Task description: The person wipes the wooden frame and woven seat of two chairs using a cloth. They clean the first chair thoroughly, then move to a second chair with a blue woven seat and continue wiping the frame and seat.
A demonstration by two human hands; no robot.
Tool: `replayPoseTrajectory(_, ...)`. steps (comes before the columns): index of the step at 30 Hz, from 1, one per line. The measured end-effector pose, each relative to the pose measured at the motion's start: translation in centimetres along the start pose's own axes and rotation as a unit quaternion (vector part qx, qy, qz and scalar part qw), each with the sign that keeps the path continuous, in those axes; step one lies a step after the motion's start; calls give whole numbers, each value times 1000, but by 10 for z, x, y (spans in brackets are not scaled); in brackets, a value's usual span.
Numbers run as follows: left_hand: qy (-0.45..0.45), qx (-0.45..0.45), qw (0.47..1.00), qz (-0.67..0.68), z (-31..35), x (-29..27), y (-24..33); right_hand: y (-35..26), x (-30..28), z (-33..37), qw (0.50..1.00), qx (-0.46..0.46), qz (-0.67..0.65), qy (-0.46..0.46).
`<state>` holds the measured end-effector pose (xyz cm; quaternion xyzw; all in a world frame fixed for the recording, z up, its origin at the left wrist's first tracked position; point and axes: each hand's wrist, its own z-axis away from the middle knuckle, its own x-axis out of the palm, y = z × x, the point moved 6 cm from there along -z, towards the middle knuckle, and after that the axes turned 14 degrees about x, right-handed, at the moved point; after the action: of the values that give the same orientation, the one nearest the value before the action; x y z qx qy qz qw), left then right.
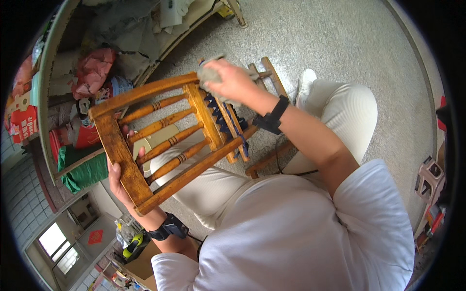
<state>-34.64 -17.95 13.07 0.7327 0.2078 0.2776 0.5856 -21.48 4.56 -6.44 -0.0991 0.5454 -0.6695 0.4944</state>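
Observation:
A small wooden folding chair [127, 167], brown with turned spindles in its backrest, lies tilted across my lap. My left hand [116, 183] is wrapped round the wide rail at the backrest's left end, its fingertips showing between the spindles. My right hand [234, 83] is closed on a grey cloth [208, 74], which rests against the far side rail near its right end. Below that hand, dark blue cord [218, 119] is laced along the chair's crossbars. The chair's legs [274, 77] stretch away to the right, past my forearm.
To the left stands a shelf unit [53, 87] with crumpled plastic, red packages [94, 70] and a green bag [82, 172]. A plastic stool [430, 179] stands at the far right. Speckled grey floor [335, 39] lies beyond my knees. Lower left, a cardboard box [145, 262] sits near my elbow.

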Motion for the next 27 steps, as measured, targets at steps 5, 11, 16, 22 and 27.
replayPoseTrajectory(5,-8,-2,1000,6,-5,15,2,-9,21,22,985,-91,118,86)
replayPoseTrajectory(11,-18,-6,1000,1,-5,20,4,28,33,41,992,-65,102,-18)
replayPoseTrajectory(16,5,-15,1000,6,-5,15,2,44,27,62,992,15,59,-112)
replayPoseTrajectory(22,-30,-16,999,20,-11,25,5,-66,8,134,964,-203,-164,-60)
replayPoseTrajectory(27,-37,-13,999,13,-13,29,7,-91,25,158,956,-288,-20,-57)
